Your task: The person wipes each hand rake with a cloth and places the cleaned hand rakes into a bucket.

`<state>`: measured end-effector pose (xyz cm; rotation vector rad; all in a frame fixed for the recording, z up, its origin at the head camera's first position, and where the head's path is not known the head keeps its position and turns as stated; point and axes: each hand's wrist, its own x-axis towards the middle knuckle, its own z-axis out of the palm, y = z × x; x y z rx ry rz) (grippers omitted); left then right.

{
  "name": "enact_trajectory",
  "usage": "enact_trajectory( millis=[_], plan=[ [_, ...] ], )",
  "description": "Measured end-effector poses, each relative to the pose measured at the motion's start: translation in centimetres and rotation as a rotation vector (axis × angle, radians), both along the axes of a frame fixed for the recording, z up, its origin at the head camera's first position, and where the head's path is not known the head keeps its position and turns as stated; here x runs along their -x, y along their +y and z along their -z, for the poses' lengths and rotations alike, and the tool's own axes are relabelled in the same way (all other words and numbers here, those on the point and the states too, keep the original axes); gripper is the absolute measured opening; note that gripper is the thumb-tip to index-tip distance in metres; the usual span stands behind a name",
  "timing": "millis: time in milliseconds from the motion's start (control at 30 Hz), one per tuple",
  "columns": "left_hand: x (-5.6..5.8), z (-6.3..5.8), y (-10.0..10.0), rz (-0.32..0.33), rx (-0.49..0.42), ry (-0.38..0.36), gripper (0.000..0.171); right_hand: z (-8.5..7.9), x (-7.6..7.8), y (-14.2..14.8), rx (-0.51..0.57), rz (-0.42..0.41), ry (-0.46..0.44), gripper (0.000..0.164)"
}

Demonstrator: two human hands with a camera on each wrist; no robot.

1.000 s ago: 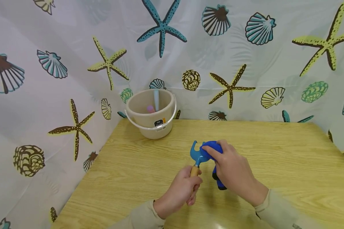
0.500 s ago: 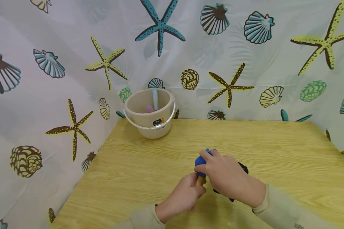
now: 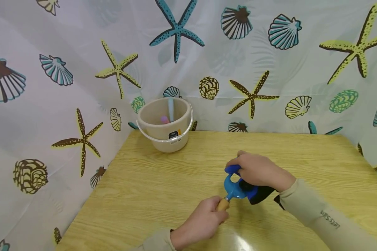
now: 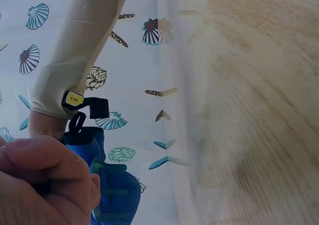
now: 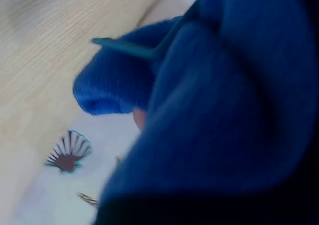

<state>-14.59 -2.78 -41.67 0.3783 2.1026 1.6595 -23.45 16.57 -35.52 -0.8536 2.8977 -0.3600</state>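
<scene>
My left hand (image 3: 204, 216) grips the wooden handle of a small hand rake (image 3: 234, 190) whose light-blue head points up and away. My right hand (image 3: 260, 169) holds a fuzzy blue cloth (image 3: 232, 169) with black parts against the prongs, part of it hanging down to the right. In the left wrist view, curled fingers (image 4: 50, 180) fill the lower left, and the prongs overlap the cloth (image 4: 82, 150). Blue fabric (image 5: 209, 125) covers most of the right wrist view; one teal prong (image 5: 124, 47) sticks out of it and a fingertip shows below.
A beige bucket (image 3: 163, 137) with a clear handle stands at the back left of the wooden table (image 3: 138, 181). Inside it are a light-blue stick (image 3: 171, 109) and something pink (image 3: 164, 119). A shell-and-starfish curtain (image 3: 163, 76) hangs behind and to the left.
The right hand and cloth first came down over the rake head, hiding it, then moved up and right, so the head shows again. The rake has shifted slightly right and tilted that way.
</scene>
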Motion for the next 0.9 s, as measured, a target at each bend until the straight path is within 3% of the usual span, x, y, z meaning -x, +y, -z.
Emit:
enact_trajectory(
  millis=[133, 233, 533, 700, 900],
  plan=[
    [-0.2, -0.2, -0.3, -0.032, -0.002, 0.013, 0.012, 0.1, 1.4, 1.5, 0.204, -0.003, -0.173, 0.035],
    [-0.3, -0.4, -0.6, -0.046, -0.023, 0.009, 0.015, 0.5, 1.9, 2.7, 0.321, 0.016, -0.255, 0.037],
    [-0.2, -1.5, -1.6, -0.065, -0.116, -0.006, 0.016, 0.9, 1.7, 5.3, 0.516, 0.092, -0.326, 0.04],
    [0.1, -1.8, -1.7, -0.098, -0.171, -0.003, 0.018, 0.9, 0.0, 4.9, 0.573, 0.091, -0.252, 0.04],
    [0.4, -1.6, -1.6, -0.122, -0.141, -0.013, 0.025, 1.2, -1.6, 4.3, 0.619, 0.139, -0.029, 0.039]
  ],
)
